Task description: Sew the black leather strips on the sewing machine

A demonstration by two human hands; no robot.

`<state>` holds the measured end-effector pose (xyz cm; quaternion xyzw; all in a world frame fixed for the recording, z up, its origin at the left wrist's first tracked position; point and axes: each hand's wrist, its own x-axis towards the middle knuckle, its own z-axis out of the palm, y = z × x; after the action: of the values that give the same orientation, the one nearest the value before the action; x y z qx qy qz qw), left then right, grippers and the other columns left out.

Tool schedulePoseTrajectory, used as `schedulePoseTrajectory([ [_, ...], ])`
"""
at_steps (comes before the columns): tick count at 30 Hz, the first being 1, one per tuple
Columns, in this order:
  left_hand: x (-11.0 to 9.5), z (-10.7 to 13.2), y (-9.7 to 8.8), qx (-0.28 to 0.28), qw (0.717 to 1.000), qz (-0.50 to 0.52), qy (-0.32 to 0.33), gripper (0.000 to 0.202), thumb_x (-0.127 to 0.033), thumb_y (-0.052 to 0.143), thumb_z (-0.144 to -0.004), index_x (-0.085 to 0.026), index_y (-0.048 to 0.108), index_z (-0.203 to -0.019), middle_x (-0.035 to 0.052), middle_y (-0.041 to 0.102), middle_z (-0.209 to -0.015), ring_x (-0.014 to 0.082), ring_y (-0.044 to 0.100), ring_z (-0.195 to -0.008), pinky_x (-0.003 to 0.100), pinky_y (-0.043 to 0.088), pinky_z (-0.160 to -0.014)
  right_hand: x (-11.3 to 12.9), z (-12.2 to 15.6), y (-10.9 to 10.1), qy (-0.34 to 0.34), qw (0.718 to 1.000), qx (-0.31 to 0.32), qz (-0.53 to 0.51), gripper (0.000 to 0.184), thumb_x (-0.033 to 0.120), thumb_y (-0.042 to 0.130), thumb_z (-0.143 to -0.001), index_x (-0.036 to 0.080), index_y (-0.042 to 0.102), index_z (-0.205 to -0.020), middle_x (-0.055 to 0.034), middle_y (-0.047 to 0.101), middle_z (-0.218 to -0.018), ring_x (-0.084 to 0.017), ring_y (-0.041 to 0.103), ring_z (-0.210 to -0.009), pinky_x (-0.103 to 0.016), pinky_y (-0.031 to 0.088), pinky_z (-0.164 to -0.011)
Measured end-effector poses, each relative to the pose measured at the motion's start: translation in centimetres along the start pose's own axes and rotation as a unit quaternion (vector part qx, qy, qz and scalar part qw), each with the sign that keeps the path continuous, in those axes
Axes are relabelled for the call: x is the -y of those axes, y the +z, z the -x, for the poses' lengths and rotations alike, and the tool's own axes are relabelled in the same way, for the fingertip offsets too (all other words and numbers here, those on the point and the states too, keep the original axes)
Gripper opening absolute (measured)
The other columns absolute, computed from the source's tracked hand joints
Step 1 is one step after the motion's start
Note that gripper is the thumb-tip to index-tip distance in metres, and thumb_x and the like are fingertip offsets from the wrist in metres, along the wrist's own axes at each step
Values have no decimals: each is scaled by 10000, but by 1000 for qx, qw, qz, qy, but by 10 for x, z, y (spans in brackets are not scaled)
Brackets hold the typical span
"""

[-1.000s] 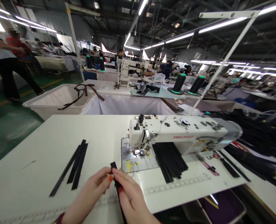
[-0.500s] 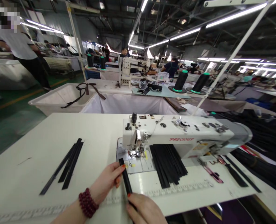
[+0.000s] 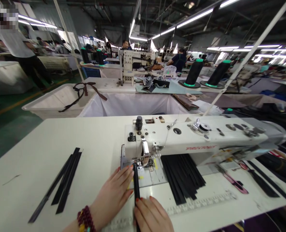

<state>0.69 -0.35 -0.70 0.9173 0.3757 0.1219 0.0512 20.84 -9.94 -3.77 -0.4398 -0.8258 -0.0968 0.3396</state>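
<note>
A narrow black strip (image 3: 136,183) runs lengthwise to the presser foot of a white sewing machine (image 3: 167,137), its far end at the needle area. My left hand (image 3: 112,195) lies along the strip's left side, fingers stretched out and fingertips touching it close to the foot. Nearer to me, my right hand (image 3: 154,214) has its fingers bent over the strip, which passes beneath them; the thumb is hidden. Under the machine arm lies a fanned pile of black strips (image 3: 181,177). On the left, several more black strips (image 3: 67,180) rest on the white table (image 3: 97,138).
A ruler tape (image 3: 196,203) runs along the table's front. Pink-handled snips (image 3: 234,182) lie at right beside more black pieces. Beyond the table stand a lined bin (image 3: 123,104), a plastic tub (image 3: 46,100) and black thread cones (image 3: 195,73). A person in a white top is at far left.
The strip has moved forward, its far end now at the presser foot. My left hand went from pinching that end to lying flat beside it. The camera view has come closer to the machine.
</note>
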Motion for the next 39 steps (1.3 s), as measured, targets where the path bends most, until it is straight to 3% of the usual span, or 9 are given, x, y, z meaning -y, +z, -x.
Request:
schedulePoseTrajectory([
  [4,1,-6,2,-3,1000,-28,13,471,-297,530,-984,-167,525,-1436,141,566,-1471,293,537,-1353,492,455,-1128,-8,-9,4,-51,997,-64,18,278,128,444,-1048,146,717,-994,-60,772,-1010,-159,735,-996,-350,398,-1166],
  [7,-1,-10,1,-2,998,-67,22,434,-297,502,-998,-133,559,-1396,162,587,-1442,305,545,-1343,499,470,-1110,-9,-17,4,-40,993,-106,19,318,117,428,-1053,136,718,-923,-52,771,-944,-144,738,-958,-347,346,-1195],
  [19,-2,-15,0,-2,995,-93,23,390,-264,470,-998,-107,586,-1335,163,591,-1435,302,544,-1336,512,444,-1112,-7,-22,-6,-25,998,-49,0,317,114,402,-1046,123,715,-996,-63,764,-1036,-160,714,-1024,-342,347,-1188],
  [24,-3,-13,-1,-6,993,-108,38,399,-272,483,-995,-115,594,-1345,157,596,-1432,301,543,-1336,515,437,-1112,-2,-4,-2,-15,999,-51,10,283,210,448,-1048,122,716,-1038,-87,752,-1112,-176,674,-1132,-336,334,-1192],
  [27,-5,-9,-4,-7,990,-124,67,401,-303,480,-1003,-132,604,-1344,151,601,-1430,294,545,-1335,496,439,-1109,2,17,0,-23,997,-70,37,301,267,452,-1063,158,728,-1010,-46,751,-1131,-175,667,-1141,-390,259,-1230],
  [31,-5,-7,-6,-10,988,-135,77,397,-300,464,-1008,-139,613,-1339,141,608,-1425,282,566,-1311,480,464,-1084,5,31,0,-13,996,-39,74,225,132,529,-1019,237,725,-985,36,749,-1140,-139,678,-1108,-449,209,-1249],
  [36,-2,-11,-4,-19,992,-107,58,404,-308,471,-1006,-139,606,-1348,136,607,-1425,289,561,-1313,487,458,-1087,1,14,4,13,993,-106,41,436,169,313,-1088,215,713,-921,20,768,-992,-136,699,-1000,-456,201,-1249],
  [39,2,-15,-1,-21,994,-96,43,421,-323,464,-1008,-144,592,-1366,137,614,-1413,290,560,-1307,487,450,-1094,-6,-1,0,-14,994,-104,15,435,290,329,-1106,180,714,-936,-11,765,-977,-161,681,-1016,-460,188,-1251],
])
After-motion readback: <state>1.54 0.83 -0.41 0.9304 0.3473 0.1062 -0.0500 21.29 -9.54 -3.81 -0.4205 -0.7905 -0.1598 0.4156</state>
